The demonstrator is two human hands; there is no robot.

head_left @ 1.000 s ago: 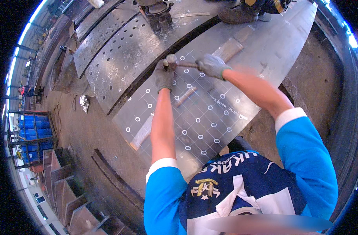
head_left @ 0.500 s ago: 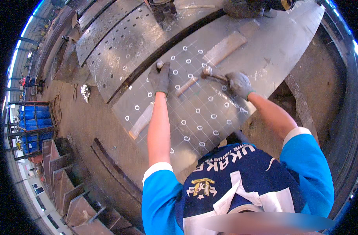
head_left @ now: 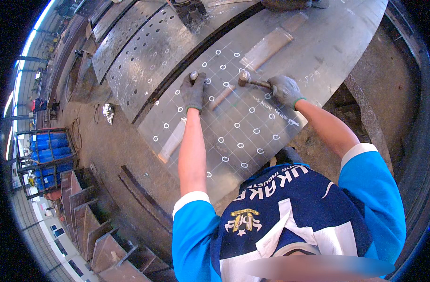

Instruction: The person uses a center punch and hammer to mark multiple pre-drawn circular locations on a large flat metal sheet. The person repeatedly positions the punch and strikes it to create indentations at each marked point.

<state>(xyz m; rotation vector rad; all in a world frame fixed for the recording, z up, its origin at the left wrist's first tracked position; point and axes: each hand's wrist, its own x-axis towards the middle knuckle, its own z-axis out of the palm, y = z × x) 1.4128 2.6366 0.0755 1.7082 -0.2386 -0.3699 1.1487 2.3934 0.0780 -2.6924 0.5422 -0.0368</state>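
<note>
Gripping a short steel punch [head_left: 194, 75] upright in a gloved fist, the left hand [head_left: 194, 91] rests on the marked steel plate [head_left: 252, 127], the punch tip set among the chalk circles [head_left: 223, 140] drawn at the crossings of a scribed grid. The right hand [head_left: 284, 90], also gloved, is closed around the handle of a hammer [head_left: 245, 79], whose head now hangs just above the plate, to the right of the punch and apart from it. Half a second ago that hand was drawn back toward the body with the hammer well off to the right; a second ago the hammer head sat at the punch top. So the swing has come forward again and the head is closing on the punch, which I judge to be another blow in a run of strikes at the same mark, since the left hand has hardly shifted. A wooden-handled tool [head_left: 223, 96] lies flat on the plate between the two hands, and a flat steel bar [head_left: 270, 46] lies farther up. Beyond the plate's left edge sits a perforated plate [head_left: 144, 61], with blue cylinders [head_left: 50, 143] standing far left on the workshop floor.
</note>
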